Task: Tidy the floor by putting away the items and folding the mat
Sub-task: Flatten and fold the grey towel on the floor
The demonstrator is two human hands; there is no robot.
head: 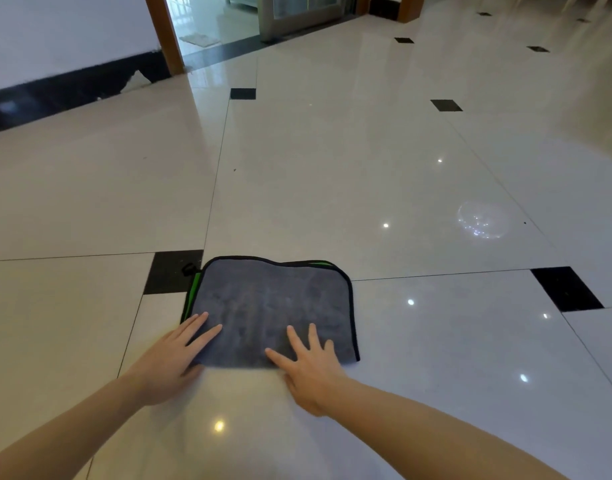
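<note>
My left hand (172, 355) and right hand (311, 368) flat, fingers straight, pressing grey mat (273, 306) on floor (366, 185), gripping nothing. Mat folded over; no loose items visible. More folds likely left.

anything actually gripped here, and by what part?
Nothing gripped. Both the left hand and right hand lie flat, fingers straight, on the mat's near edge.

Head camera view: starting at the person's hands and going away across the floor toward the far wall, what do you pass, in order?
Right hand and left hand flat on the near edge of the mat → folded grey mat with green showing underneath → black floor tile → wooden door frame.
</note>
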